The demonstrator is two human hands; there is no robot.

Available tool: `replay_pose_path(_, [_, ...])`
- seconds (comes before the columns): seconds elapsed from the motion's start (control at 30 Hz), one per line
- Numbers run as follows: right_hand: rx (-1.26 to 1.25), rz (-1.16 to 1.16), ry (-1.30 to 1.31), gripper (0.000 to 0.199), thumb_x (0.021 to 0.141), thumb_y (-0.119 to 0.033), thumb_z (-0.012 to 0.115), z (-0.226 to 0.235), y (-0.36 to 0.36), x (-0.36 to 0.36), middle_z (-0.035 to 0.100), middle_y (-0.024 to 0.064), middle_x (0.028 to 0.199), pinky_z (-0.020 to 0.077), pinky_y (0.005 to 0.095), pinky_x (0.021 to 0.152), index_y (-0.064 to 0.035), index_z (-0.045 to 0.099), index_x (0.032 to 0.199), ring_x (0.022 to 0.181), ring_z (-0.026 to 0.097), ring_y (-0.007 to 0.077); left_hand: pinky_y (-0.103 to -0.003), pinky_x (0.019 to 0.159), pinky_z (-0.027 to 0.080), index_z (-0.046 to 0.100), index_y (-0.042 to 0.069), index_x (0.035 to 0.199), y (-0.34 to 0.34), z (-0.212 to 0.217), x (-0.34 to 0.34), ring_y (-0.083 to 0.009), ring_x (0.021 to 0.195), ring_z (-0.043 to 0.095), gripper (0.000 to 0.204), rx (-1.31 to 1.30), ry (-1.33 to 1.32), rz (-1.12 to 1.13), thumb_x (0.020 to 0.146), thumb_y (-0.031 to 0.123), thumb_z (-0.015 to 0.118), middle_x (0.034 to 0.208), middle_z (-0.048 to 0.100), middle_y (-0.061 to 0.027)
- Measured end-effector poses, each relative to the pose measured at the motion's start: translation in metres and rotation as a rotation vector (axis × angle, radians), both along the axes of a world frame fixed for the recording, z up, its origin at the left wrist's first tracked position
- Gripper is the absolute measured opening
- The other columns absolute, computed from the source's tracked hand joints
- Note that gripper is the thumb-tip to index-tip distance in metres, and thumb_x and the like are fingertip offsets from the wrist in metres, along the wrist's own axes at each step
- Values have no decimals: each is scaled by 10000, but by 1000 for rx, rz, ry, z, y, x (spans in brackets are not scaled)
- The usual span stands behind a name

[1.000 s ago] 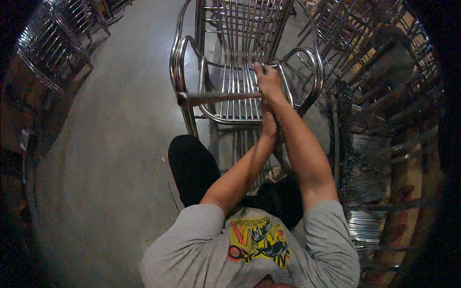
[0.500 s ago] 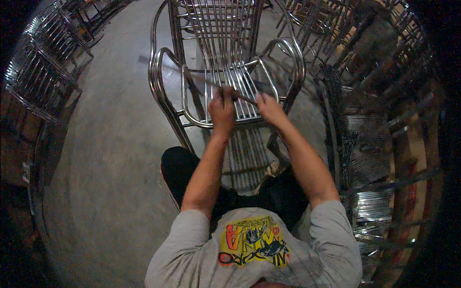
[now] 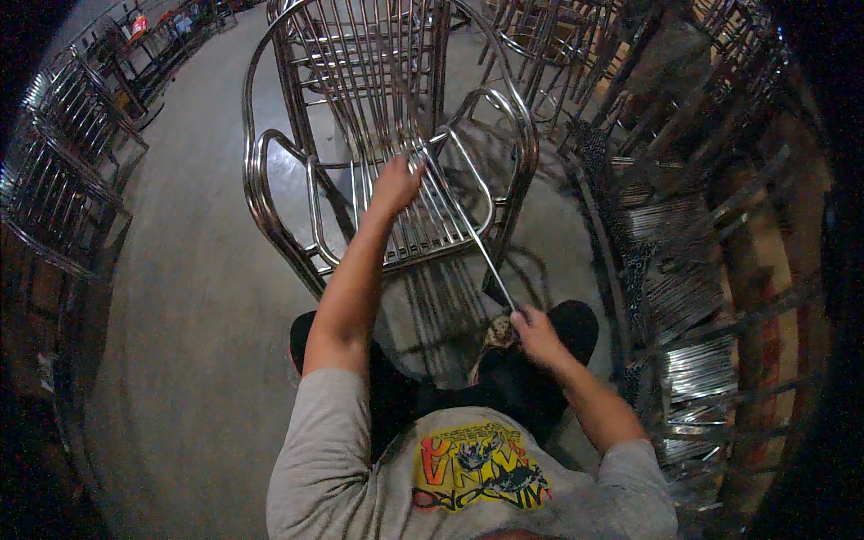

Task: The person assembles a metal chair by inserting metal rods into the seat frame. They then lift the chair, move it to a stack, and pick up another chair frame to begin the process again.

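A shiny metal armchair [image 3: 279, 225] with a slatted seat and back stands on the floor in front of me. My left hand [image 3: 396, 183] rests on the seat slats and holds the far end of a thin metal rod [image 3: 468, 236]. My right hand [image 3: 537, 329] is pulled back near my knee and grips the near end of the same rod, which slants from the seat down toward me.
Stacks of similar metal chairs [image 3: 63, 180] line the left side. Racks of metal rods and chair parts [image 3: 684, 270] crowd the right. Grey concrete floor [image 3: 189, 378] lies to my left. My dark-trousered knees are just below the chair.
Both hands were together on the seat. My right hand has since drawn back toward my knee, pulling the thin rod's near end with it; my left hand stays on the seat.
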State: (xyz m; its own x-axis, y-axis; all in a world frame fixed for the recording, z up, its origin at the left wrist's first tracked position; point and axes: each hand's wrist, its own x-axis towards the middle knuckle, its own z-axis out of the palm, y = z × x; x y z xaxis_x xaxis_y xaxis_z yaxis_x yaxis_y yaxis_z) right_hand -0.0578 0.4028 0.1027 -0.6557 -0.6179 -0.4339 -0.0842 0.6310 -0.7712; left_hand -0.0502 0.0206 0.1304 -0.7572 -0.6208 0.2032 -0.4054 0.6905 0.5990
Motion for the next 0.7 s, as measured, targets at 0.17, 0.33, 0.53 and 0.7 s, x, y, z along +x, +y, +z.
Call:
replay_pose_path(0.17, [-52, -48, 181, 369, 947, -302, 536, -18, -62, -83, 648, 121, 820, 492, 385, 709, 33, 595, 1090, 743, 613, 234, -509, 1156, 121, 321, 217, 1477, 16, -65, 28, -388, 1426, 187, 689, -177, -386, 26, 934, 638, 278, 1548, 237, -146])
replay_pose_path(0.33, [-116, -69, -30, 260, 958, -255, 507, -19, -121, -137, 510, 13, 663, 397, 303, 466, -20, 572, 1046, 529, 471, 126, -518, 1151, 131, 325, 206, 1475, 16, -68, 29, -394, 1419, 208, 686, -223, -365, 32, 938, 630, 277, 1542, 250, -151])
replay_pose_path(0.53, [-168, 17, 26, 238, 956, -259, 505, -22, -152, -142, 511, 11, 657, 373, 300, 415, -40, 581, 1011, 486, 466, 138, -518, 1149, 134, 346, 208, 1465, 19, -67, 32, -401, 1408, 232, 665, -218, -301, 30, 940, 613, 298, 1537, 261, -154])
replay_pose_path(0.7, [-271, -3, -64, 219, 958, -261, 500, -9, -158, -143, 506, 12, 667, 372, 285, 425, -56, 579, 964, 519, 480, 134, -511, 1151, 136, 353, 217, 1460, 19, -67, 32, -386, 1413, 228, 647, -206, -317, 37, 939, 599, 321, 1537, 263, -152])
